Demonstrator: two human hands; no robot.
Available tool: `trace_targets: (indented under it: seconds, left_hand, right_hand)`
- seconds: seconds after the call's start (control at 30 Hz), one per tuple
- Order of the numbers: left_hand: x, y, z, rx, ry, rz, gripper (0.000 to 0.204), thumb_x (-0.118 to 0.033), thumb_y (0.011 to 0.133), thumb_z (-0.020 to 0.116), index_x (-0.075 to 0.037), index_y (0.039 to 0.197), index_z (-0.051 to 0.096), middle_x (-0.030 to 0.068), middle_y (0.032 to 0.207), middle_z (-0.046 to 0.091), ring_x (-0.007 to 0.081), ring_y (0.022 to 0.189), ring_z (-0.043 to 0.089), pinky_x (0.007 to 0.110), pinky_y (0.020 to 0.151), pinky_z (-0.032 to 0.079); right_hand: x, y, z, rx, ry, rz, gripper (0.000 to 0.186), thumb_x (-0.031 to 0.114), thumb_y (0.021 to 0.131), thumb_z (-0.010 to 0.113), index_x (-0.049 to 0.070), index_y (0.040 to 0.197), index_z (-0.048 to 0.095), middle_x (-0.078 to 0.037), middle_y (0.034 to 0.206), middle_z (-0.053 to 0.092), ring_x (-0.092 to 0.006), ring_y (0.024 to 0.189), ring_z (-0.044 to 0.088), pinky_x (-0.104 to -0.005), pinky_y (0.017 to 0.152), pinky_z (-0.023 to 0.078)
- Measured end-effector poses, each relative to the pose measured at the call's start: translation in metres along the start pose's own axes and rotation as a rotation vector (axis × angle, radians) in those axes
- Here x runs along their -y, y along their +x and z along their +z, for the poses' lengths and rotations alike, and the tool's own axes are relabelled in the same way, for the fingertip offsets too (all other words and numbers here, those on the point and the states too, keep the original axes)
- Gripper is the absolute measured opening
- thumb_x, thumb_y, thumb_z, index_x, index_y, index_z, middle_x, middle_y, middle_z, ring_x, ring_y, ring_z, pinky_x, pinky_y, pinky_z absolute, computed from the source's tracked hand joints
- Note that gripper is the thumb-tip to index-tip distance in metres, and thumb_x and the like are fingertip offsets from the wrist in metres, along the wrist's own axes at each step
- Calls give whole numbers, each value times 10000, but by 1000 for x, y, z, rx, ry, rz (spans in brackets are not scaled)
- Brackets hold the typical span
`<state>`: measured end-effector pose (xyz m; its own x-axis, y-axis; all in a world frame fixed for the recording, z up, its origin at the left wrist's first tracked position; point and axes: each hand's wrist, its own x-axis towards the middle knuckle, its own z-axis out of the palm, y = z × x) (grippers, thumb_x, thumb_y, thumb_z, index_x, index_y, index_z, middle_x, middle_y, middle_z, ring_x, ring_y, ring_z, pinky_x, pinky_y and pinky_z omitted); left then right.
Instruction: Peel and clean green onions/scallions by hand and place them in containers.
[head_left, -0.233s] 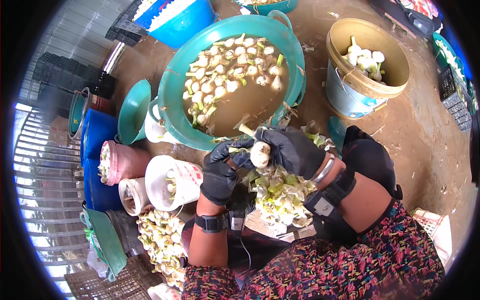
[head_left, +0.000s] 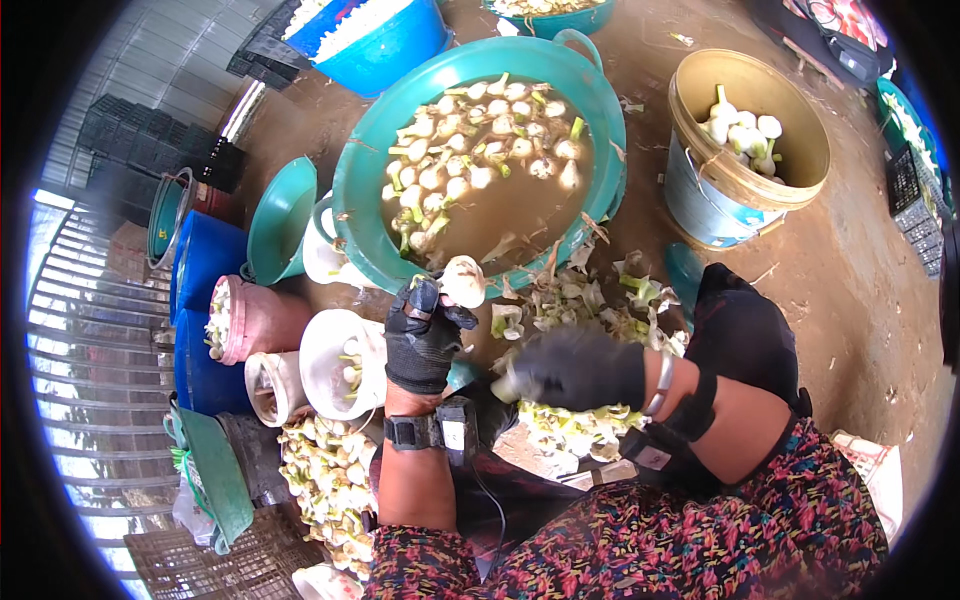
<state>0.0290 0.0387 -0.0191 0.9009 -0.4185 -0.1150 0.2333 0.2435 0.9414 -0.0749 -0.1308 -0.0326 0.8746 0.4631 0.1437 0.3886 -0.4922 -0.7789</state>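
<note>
My left hand [head_left: 425, 335], in a black glove, is closed around a whitish garlic bulb [head_left: 463, 281] just in front of the tub's near rim. To its right, my gloved right hand [head_left: 580, 368] is smeared by motion, low over the peelings. A pale greenish bit shows blurred at its fingertips; whether it is gripped I cannot tell. Beyond both hands stands a large teal tub [head_left: 352, 190] of muddy water, with many garlic bulbs [head_left: 455, 165] floating mainly in its far and left parts. Garlic peelings [head_left: 565, 300] are heaped between the tub and my lap.
At the far right is a bucket [head_left: 690, 190] with peeled garlic bulbs inside. On the left stand a white bucket [head_left: 325, 370], a pink bucket [head_left: 265, 322] and blue barrels [head_left: 205, 260]. Unpeeled garlic [head_left: 325, 480] lies piled beside my left forearm.
My hands have parted. The left holds the garlic bulb up and slightly left; the right has left the bulb and moved down over the peelings. The view has shifted slightly.
</note>
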Motion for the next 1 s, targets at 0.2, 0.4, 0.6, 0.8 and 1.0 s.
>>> trace_targets:
  seconds: [0.2, 0.4, 0.6, 0.8, 1.0]
  left_hand:
    - [13, -4, 1, 37, 161, -9, 340, -268, 840, 582, 13, 1026, 534, 47, 789, 574, 128, 644, 553, 242, 588, 462]
    - [16, -8, 18, 66, 291, -43, 193, -73, 826, 580, -13, 1007, 548, 92, 947, 593, 164, 760, 601, 283, 676, 512]
    - [17, -8, 28, 171, 865, 505, 275, -12, 719, 668, -52, 978, 582, 75, 927, 587, 200, 850, 583, 283, 729, 474]
    - [9, -16, 45, 256, 1243, 697, 370, -21, 579, 716, -86, 930, 618, 99, 874, 585, 283, 854, 552, 371, 762, 449]
    - [13, -17, 37, 176, 1092, 631, 286, 17, 677, 667, -48, 946, 595, 79, 912, 598, 227, 869, 577, 325, 771, 466]
  right_hand:
    - [-13, -3, -3, -162, 33, 310, 248, 252, 760, 590, 21, 845, 561, -185, 702, 586, -343, 715, 587, -417, 649, 446]
    - [-11, 8, -14, -606, 367, 356, 216, 232, 774, 564, 19, 760, 537, -187, 657, 562, -348, 641, 567, -419, 576, 420]
    - [-21, 4, -10, -668, 183, 352, 214, 227, 783, 532, 14, 769, 544, -196, 643, 550, -366, 627, 554, -430, 571, 416]
    - [-19, 6, -9, -652, 222, 427, 203, 213, 753, 526, 14, 746, 566, -203, 657, 562, -375, 650, 563, -446, 598, 429]
    - [-18, 8, -6, -739, 116, 478, 182, 191, 729, 533, 14, 716, 575, -206, 664, 570, -370, 652, 566, -444, 615, 436]
